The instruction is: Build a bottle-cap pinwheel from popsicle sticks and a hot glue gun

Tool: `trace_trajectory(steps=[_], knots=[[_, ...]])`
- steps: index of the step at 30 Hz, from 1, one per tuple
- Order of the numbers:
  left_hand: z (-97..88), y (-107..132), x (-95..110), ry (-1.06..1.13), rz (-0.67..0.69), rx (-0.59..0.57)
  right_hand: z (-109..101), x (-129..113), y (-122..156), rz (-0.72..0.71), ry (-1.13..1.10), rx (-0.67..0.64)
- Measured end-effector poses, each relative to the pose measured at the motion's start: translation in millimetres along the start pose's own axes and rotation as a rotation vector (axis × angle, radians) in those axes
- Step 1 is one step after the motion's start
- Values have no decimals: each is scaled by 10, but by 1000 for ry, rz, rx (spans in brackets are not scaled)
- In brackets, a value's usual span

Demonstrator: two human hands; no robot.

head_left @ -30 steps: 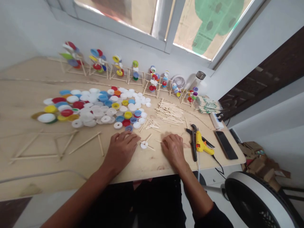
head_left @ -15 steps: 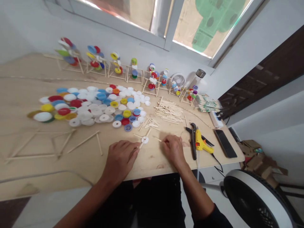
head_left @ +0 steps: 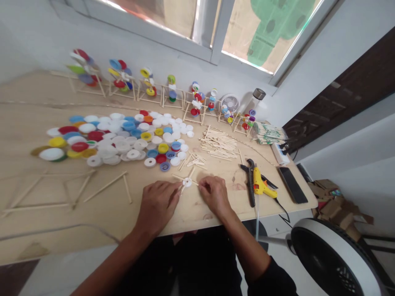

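A small white disc [head_left: 187, 182] with thin wooden sticks sticking out like spokes lies near the table's front. My left hand [head_left: 160, 204] is closed beside it, thumb and fingertips pinching one of the spokes. On the other side my right hand [head_left: 215, 195] pinches a short wooden stick [head_left: 195, 183], whose far end reaches the disc's right edge; whether it is fixed there I cannot tell. Just behind the disc lies a small heap of short sticks [head_left: 194, 159], with a larger pile of sticks [head_left: 218, 142] beyond it.
Many bottle caps [head_left: 108, 150] spread over the left. Stick frames [head_left: 55, 204] lie at front left; several cap wheels on stands [head_left: 173, 93] line the back. Right of my hands are black-handled pliers [head_left: 250, 185], a yellow glue gun [head_left: 261, 184] and a phone [head_left: 292, 185].
My right hand has moved left, bringing its stick from a gap away up to the white disc. My left hand stays at the spoke; the view has shifted slightly.
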State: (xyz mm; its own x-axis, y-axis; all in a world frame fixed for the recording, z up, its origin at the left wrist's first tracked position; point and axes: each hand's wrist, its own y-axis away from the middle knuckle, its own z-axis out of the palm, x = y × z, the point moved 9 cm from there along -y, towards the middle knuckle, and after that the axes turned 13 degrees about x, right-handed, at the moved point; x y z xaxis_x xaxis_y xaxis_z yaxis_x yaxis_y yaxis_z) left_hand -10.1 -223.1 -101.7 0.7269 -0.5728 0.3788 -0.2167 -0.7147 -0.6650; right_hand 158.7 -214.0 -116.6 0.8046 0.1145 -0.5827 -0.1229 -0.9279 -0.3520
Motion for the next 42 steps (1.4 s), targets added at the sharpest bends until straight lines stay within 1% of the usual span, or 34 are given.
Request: trace_trajectory(steps=[7, 11, 16, 20, 29, 34, 40, 42], knots=[[12, -58, -46, -47, 26, 18, 31, -3, 9, -39, -35, -18], [40, -139, -77, -73, 93, 30, 27, -13, 10, -48, -31, -19], [161, -232, -84, -46, 182, -32, 33, -20, 9, -53, -9, -23], [225, -254, -101, -10, 182, -92, 33, -16, 8, -50, -14, -27], [209, -169, -106, 16, 128, -119, 51, -13, -14, -56, 13, -65], [160, -157, -62, 31, 173, -65, 56, -18, -14, -67, 17, -68], [149, -130, -47, 17, 208, -59, 73, -7, -14, -71, 26, -72], [139, -112, -38, 9, 227, -40, 78, -9, -15, -73, 20, -77]])
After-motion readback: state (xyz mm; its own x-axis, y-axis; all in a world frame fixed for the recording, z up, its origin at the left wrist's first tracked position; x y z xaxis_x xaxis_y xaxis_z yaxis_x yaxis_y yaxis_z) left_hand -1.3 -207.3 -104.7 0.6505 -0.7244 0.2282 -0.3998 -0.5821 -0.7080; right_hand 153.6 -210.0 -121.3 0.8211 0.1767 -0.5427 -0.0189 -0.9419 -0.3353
